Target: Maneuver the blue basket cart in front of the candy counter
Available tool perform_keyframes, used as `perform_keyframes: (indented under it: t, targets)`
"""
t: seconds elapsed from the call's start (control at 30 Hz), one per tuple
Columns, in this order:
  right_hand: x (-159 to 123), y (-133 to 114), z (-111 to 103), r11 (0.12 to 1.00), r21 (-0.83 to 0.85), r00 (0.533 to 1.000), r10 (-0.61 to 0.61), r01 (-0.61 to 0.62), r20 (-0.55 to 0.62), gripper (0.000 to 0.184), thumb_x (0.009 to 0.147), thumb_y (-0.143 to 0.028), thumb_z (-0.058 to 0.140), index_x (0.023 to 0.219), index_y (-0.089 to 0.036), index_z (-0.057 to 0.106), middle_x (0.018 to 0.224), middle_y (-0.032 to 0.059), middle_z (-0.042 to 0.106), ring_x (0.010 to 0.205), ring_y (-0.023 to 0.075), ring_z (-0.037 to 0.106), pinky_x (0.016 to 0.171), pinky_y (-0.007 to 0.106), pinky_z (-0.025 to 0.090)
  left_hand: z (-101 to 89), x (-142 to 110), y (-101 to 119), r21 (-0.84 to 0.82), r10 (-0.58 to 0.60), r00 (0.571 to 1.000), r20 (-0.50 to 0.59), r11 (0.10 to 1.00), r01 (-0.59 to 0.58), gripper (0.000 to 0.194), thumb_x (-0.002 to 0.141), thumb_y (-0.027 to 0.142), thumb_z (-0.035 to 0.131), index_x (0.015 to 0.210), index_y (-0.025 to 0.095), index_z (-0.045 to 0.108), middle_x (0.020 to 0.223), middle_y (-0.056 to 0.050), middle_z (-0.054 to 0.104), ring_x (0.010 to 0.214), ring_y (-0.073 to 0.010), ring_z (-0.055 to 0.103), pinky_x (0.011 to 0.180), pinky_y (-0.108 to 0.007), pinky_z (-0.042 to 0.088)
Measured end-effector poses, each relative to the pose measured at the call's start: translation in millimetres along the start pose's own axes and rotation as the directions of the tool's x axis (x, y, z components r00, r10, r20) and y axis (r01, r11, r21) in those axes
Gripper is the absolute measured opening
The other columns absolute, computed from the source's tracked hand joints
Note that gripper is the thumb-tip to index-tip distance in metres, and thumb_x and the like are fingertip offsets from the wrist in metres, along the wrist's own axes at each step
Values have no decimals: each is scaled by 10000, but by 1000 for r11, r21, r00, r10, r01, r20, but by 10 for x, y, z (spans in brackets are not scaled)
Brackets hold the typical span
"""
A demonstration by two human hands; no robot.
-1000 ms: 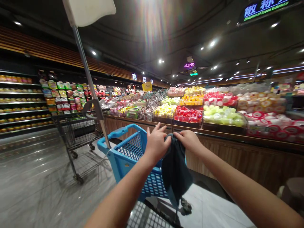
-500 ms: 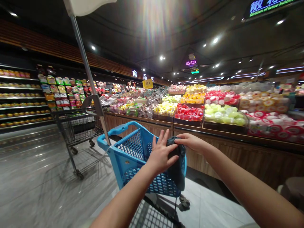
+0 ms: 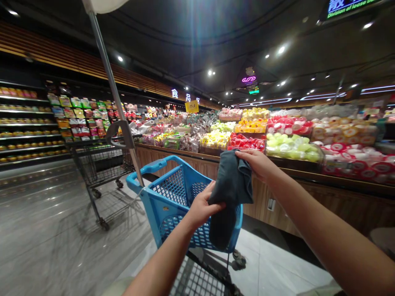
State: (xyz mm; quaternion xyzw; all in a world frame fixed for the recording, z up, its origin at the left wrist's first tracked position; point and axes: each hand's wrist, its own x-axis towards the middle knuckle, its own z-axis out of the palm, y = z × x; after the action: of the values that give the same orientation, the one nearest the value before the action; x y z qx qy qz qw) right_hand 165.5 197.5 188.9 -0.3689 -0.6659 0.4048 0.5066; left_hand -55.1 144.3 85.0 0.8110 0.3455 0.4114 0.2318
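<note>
A dark blue-grey cloth bag (image 3: 231, 187) hangs in front of me over the near rim of a blue plastic shopping basket cart (image 3: 173, 197). My right hand (image 3: 257, 164) pinches its top corner and holds it up. Lower down, my left hand (image 3: 201, 207) grips the bag's left side, fingers closed on the fabric. The bag's bottom end droops against the basket's wall.
A black wire trolley (image 3: 98, 164) with a grey pole (image 3: 112, 90) stands to the left. A wooden counter (image 3: 308, 197) with trays of wrapped sweets (image 3: 290, 148) runs along the right. Shelves of goods (image 3: 27, 127) line the far left wall across a glossy floor.
My right hand has lifted the bag's top higher. My left hand went from lying flat on the bag to gripping its side lower down. The view tilted slightly up.
</note>
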Motion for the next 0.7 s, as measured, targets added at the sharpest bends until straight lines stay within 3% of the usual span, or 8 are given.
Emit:
perform_keyframes:
  t: [0.17,0.23,0.3,0.4,0.47,0.53,0.63,0.7]
  targets:
    - [-132,363,29,957,-279,996,89,-80,21,488,706,-572,701,948,-148,709,987,120,714,998,289,639,951,433,456,-80,-34,163,-51,-12,989,-149,999,5,292,819,456,641,967,230,752,1586,30,240,1443,-302,258,1163,-440,300]
    - [-300,467,129,974,-223,982,86,-47,168,536,770,-584,646,1133,-190,668,1147,100,680,1112,271,599,997,421,429,-88,-18,198,10,-39,982,-183,999,41,280,827,467,638,923,235,761,1570,17,287,1451,-300,237,1177,-456,265]
    - [-466,549,251,992,-129,923,56,-7,380,606,792,-556,646,1310,-252,559,1298,62,608,1196,249,551,1005,393,431,-80,4,203,65,-62,980,-188,995,75,268,843,451,626,952,245,761,1536,5,363,1449,-290,244,1181,-469,256]
    - [-579,650,403,986,-157,862,29,59,506,632,733,-440,731,1308,-243,557,1239,33,643,1116,254,598,932,366,482,-72,35,174,136,-73,987,-144,986,93,255,848,403,626,1012,251,749,1487,-10,445,1435,-281,285,1170,-475,281]
    - [-543,703,449,952,-274,885,8,136,466,517,747,-383,707,1227,-214,620,1125,29,693,1022,257,639,889,370,502,-90,58,143,207,-82,990,-110,973,104,258,825,382,655,1027,248,744,1452,-30,494,1422,-286,314,1163,-488,285]
    - [-469,748,459,885,-408,928,-67,225,367,459,793,-311,640,1243,-225,618,1143,38,693,1043,264,639,915,385,492,-132,84,97,271,-77,989,-129,956,110,261,809,387,672,1007,235,746,1428,-54,522,1409,-292,341,1158,-492,288]
    - [-437,875,480,745,-594,953,-228,303,201,616,790,-149,554,1386,-292,494,1336,37,590,1212,252,556,1025,399,434,-214,106,-26,303,-8,967,-256,949,88,266,853,424,605,949,221,747,1433,-68,518,1395,-279,369,1153,-467,300]
    - [-543,1055,549,665,-675,944,-282,320,170,719,756,-76,525,1435,-290,427,1442,47,486,1314,242,463,1090,421,379,-256,89,-158,323,30,950,-311,944,76,289,892,426,540,979,229,733,1436,-64,515,1383,-264,391,1145,-463,311]
